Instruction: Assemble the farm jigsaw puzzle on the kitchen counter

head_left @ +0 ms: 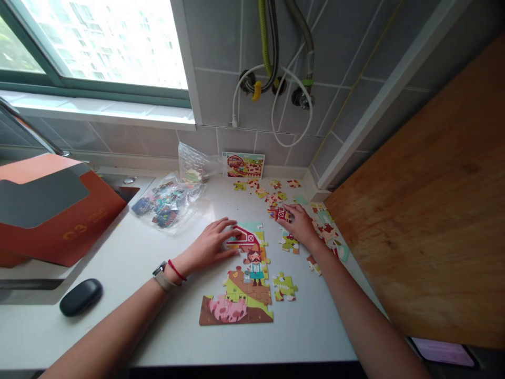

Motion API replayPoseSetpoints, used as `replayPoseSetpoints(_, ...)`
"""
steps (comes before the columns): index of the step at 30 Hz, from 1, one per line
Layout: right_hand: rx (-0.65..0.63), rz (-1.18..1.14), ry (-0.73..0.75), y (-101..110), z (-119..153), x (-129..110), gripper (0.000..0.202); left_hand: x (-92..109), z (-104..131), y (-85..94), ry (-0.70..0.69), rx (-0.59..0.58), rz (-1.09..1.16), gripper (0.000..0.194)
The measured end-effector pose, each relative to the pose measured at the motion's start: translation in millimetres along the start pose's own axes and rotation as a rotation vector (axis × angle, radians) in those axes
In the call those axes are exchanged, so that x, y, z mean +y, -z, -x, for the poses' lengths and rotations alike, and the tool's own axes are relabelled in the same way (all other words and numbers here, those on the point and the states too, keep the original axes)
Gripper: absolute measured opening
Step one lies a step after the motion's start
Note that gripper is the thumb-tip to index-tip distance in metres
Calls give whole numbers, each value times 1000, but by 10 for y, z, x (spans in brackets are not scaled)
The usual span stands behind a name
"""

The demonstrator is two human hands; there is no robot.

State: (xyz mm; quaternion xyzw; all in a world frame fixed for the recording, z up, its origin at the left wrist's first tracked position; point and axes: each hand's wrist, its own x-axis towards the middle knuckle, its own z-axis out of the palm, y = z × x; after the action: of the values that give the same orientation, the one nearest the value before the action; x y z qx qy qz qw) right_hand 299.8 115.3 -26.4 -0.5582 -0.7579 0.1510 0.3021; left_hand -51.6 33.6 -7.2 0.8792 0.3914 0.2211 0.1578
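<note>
Red barn piece [281, 213] sits pinched in the right hand [300, 225] fingers; left hand [213, 245] fingers lie spread flat, tips touching the half-built puzzle [244, 284] on the table [130, 252].

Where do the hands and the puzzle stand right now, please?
Left hand flat on puzzle. Right hand pinching red piece. Loose pieces around; nothing blocking.
</note>
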Motion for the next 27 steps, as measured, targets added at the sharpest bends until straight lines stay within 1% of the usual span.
replayPoseSetpoints(4, 7, -16, -36, -1, -38, 7, 61, 25, -9, 29, 3, -24, -2, 44)
replayPoseSetpoints(9, -34, -35, 21, -18, -95, 42, 55, 25, -14, 36, -4, -24, 1, 43)
replayPoseSetpoints(12, -40, -45, 11, -3, -128, 25, 56, 7, -6, 25, 0, -29, -5, 44)
replayPoseSetpoints(15, 24, -87, 16, 41, -149, -40, 55, -1, 0, 20, 6, -30, -8, 45)
replayPoseSetpoints(18, 123, -164, 24, 113, -166, -135, 37, 11, -7, 34, 12, -22, 8, 44)
replayPoseSetpoints(20, 194, -249, -8, 161, -169, -220, 30, 25, -18, 56, 50, 7, 32, 42)
replayPoseSetpoints(22, 239, -379, -76, 180, -146, -348, 35, 36, -30, 91, 108, 65, 58, 43)
replayPoseSetpoints(23, 234, -460, -118, 171, -117, -437, 39, 39, -34, 113, 133, 103, 75, 43)
replayPoseSetpoints(25, 160, -647, -206, 108, -19, -667, 46, 44, -38, 158, 154, 173, 136, 40)
replayPoseSetpoints(27, -4, -826, -274, -4, 125, -945, 50, 55, -37, 196, 161, 211, 242, 38)
